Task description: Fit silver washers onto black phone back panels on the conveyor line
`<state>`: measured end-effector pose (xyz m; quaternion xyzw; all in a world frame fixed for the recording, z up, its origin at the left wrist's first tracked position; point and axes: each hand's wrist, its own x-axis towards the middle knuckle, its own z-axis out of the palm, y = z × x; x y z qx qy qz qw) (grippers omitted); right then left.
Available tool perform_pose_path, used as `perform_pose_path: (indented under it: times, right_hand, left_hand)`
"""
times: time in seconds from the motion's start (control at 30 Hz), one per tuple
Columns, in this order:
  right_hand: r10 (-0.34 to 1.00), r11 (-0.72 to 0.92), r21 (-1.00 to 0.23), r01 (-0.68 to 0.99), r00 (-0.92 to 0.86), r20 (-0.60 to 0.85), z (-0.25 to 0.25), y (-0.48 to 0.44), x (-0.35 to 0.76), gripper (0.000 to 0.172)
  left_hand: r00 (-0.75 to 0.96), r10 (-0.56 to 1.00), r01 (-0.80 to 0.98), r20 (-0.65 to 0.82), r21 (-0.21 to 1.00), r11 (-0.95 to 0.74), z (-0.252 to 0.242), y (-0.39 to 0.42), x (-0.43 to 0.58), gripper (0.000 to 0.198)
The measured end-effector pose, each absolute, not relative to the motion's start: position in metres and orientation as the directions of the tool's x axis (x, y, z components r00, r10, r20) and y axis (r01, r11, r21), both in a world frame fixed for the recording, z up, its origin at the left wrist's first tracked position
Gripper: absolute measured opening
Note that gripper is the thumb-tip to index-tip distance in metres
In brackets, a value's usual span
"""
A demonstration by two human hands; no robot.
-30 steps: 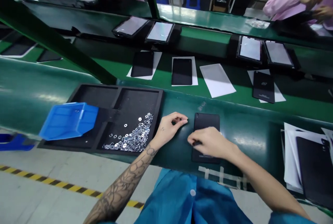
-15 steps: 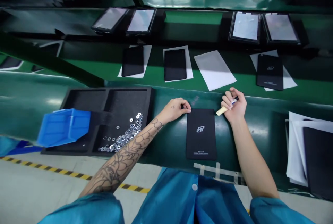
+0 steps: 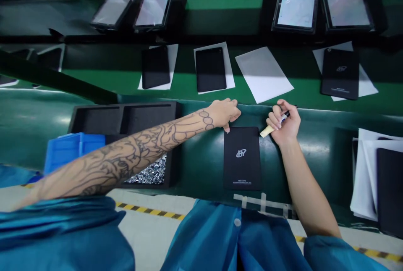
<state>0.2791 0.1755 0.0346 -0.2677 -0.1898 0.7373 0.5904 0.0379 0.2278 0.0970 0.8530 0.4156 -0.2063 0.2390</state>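
Observation:
A black back cover point(image 3: 242, 158) with a white logo lies flat on the green bench in front of me. My left hand point(image 3: 224, 113) reaches across to its top left corner, fingers curled, one fingertip pressing on the corner. My right hand point(image 3: 283, 124) rests just right of the cover's top edge, closed around a small tool point(image 3: 272, 127) with a tan tip and dark handle. The tool's tip points at the cover's top right corner.
A black foam tray point(image 3: 126, 115) with several silver washers point(image 3: 151, 174) and a blue bin point(image 3: 72, 148) sits at left. Beyond lie black covers point(image 3: 210, 69) on white sheets point(image 3: 263, 74) and tablets point(image 3: 295, 7). Stacked sheets and a dark panel point(image 3: 389, 187) are at right.
My left hand moved up and right to the cover's top corner, the forearm now crossing the tray. The right hand stays beside the cover. The view tilted down.

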Motion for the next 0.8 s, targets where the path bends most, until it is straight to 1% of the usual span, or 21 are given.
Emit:
perform_pose_path:
  times: [0.07,0.13,0.23,0.3,0.33,0.4,0.47,0.57,0.67,0.73,0.8]
  right_hand:
    - [0.972,-0.231,-0.599,-0.766,-0.152,-0.181,0.033,0.175,0.28,0.014]
    - [0.971,-0.233,-0.597,-0.768,-0.145,-0.192,0.034,0.173,0.282,0.02]
    - [0.972,-0.237,-0.619,-0.749,-0.179,-0.155,0.049,0.17,0.281,0.044]
    - [0.962,-0.244,-0.683,-0.688,-0.26,-0.082,0.068,0.166,0.272,0.059]
    - [0.949,-0.239,-0.729,-0.641,-0.312,-0.037,0.078,0.163,0.264,0.063]
    - [0.919,-0.19,-0.823,-0.535,-0.391,0.043,0.095,0.157,0.241,0.067]
    - [0.902,-0.105,-0.885,-0.453,-0.418,0.107,0.102,0.152,0.212,0.068]
    - [0.91,-0.01,-0.911,-0.412,-0.382,0.163,0.097,0.15,0.174,0.068]
    - [0.92,-0.015,-0.93,-0.368,-0.37,0.132,0.085,0.153,0.154,0.07]
    - [0.915,-0.033,-0.942,-0.335,-0.389,0.106,0.08,0.156,0.148,0.07]
    - [0.91,-0.032,-0.945,-0.326,-0.4,0.107,0.077,0.158,0.145,0.071]
  left_hand:
    - [0.627,0.551,0.755,-0.55,0.256,-0.604,0.095,0.236,0.046,0.042]
    - [0.651,0.536,0.737,-0.538,0.277,-0.616,0.092,0.24,0.049,0.044]
    - [0.619,0.579,0.774,-0.531,0.286,-0.565,0.09,0.241,0.048,0.047]
    - [0.561,0.621,0.82,-0.547,0.266,-0.506,0.091,0.24,0.044,0.048]
    - [0.533,0.641,0.839,-0.553,0.251,-0.482,0.092,0.239,0.043,0.048]
    - [0.5,0.663,0.86,-0.557,0.229,-0.456,0.096,0.234,0.039,0.045]
    - [0.497,0.683,0.864,-0.535,0.231,-0.448,0.1,0.225,0.033,0.039]
    - [0.494,0.758,0.869,-0.425,0.264,-0.418,0.104,0.202,0.015,0.034]
    - [0.453,0.859,0.854,-0.239,0.394,-0.341,0.106,0.169,-0.02,0.03]
    - [0.347,0.935,0.83,-0.073,0.489,-0.269,0.106,0.143,-0.052,0.022]
    - [0.15,0.986,0.839,0.077,0.517,-0.168,0.103,0.115,-0.088,0.019]
